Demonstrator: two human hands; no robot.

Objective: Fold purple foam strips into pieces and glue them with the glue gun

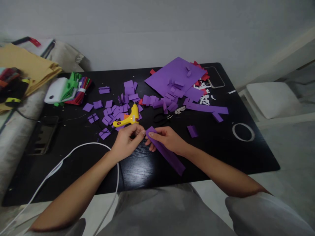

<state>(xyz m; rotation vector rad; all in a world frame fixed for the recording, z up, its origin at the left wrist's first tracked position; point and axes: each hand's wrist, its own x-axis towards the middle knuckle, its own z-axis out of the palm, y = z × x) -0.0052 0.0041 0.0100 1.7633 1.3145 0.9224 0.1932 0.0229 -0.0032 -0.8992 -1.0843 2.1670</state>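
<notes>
My right hand (168, 139) grips a long folded purple strip (172, 159), paper or foam by its look, with the thumb on top near its upper end. The lower end slants toward the table's front edge. My left hand (129, 139) is closed in a pinch right beside the strip's upper end. Whatever sits between those fingertips is too small to make out. Just beyond the left hand lies a yellow glue gun (128, 120), among many small folded purple pieces (114, 113).
Black-handled pliers (163, 118) lie beyond my right hand. A large purple sheet (167, 77) with pieces on it is at the back right. A tape ring (243, 132) lies at the right. A white cable (71, 152) crosses the left side; bundled coloured strips (77, 90) stand farther back.
</notes>
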